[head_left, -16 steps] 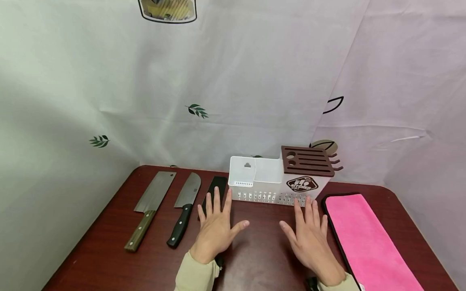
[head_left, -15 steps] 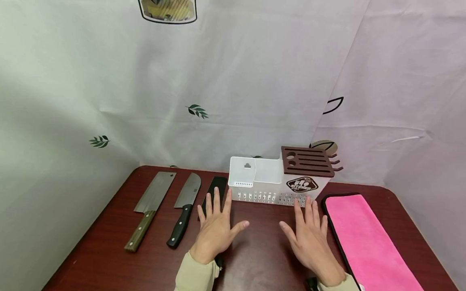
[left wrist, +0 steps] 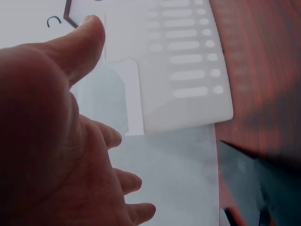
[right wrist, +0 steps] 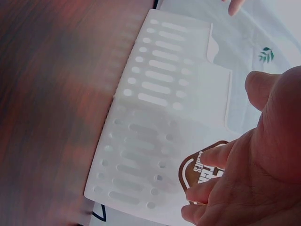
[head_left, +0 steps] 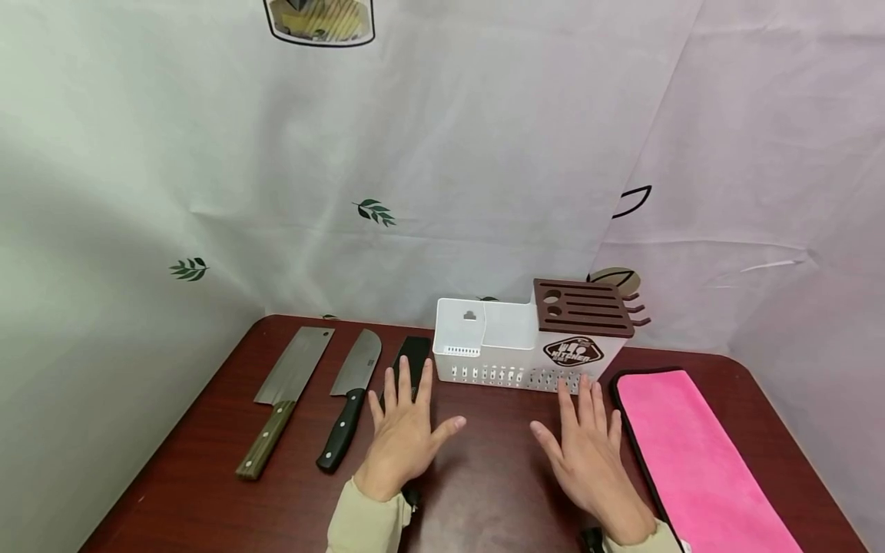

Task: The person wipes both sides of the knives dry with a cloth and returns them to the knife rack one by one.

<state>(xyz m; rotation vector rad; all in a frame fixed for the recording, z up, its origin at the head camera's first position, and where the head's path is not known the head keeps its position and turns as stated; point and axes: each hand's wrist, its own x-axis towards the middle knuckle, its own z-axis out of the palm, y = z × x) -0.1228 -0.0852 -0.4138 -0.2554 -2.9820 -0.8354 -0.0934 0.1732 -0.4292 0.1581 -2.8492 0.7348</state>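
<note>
My left hand (head_left: pixel 399 442) is held over the table with its fingers spread, holding nothing. Its fingertips overlap a black, flat, long thing (head_left: pixel 415 353), whose near part is hidden behind them. My right hand (head_left: pixel 590 461), likewise spread and holding nothing, is in front of a white kitchen rack (head_left: pixel 498 358) with a brown slotted top (head_left: pixel 588 307). In the right wrist view its fingers overlap the rack's brown kitchen logo. Left of my left hand lie a black-handled knife (head_left: pixel 356 369) and a wooden-handled cleaver (head_left: pixel 293 369), blades pointing away.
A pink cloth (head_left: pixel 698 453) with a black edge lies to the right of my right hand. Brown hooks (head_left: pixel 638 309) stick out from the rack's right side. The reddish-brown table (head_left: pixel 498 476) backs onto a white curtain (head_left: pixel 456 153) with leaf prints.
My left hand has shifted slightly to the left, uncovering a little more of the black thing. The right hand and the objects on the table stay where they were.
</note>
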